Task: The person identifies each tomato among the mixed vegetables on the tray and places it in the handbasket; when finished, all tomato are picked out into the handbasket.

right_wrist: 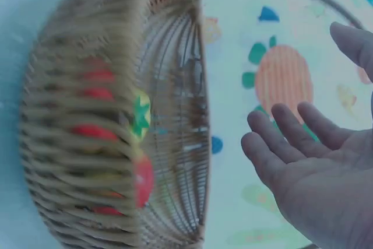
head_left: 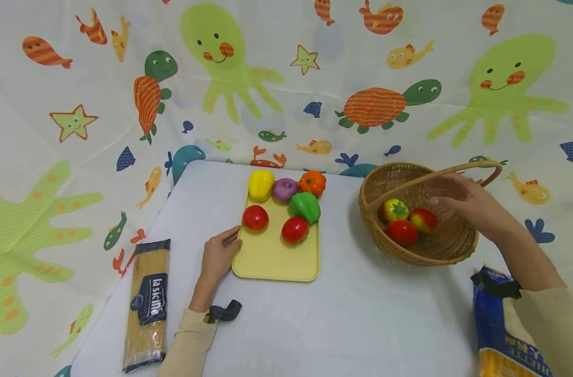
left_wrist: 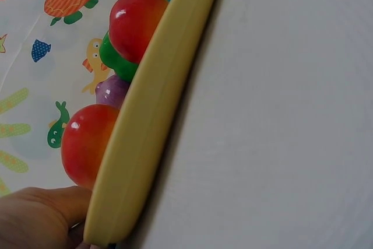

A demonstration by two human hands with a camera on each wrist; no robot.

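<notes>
My left hand [head_left: 222, 254] holds the left edge of a pale yellow tray [head_left: 277, 264], the fingers at its rim. On the tray lie a yellow bell pepper [head_left: 261, 185], a purple onion-like piece [head_left: 285, 189], an orange pumpkin [head_left: 312, 183], a green pepper [head_left: 305, 207] and two round red fruits, one on the left [head_left: 255, 218] and one on the right [head_left: 295, 230]. Over the wicker basket [head_left: 408, 255] my right hand [head_left: 465, 198] hovers with loosely extended fingers and nothing in it. Inside the basket sit a yellow-red piece with a green leaf star [head_left: 394, 210], a red-yellow fruit [head_left: 424, 220] and a red fruit [head_left: 402, 233].
A spaghetti pack [head_left: 147, 303] lies left of the tray. At the lower right is a blue and yellow food bag [head_left: 503, 335], partly behind the right forearm. The basket's handle [head_left: 437, 175] arches near the right hand. A sea-animal-print cloth [head_left: 286, 78] hangs behind the white table [head_left: 343, 324].
</notes>
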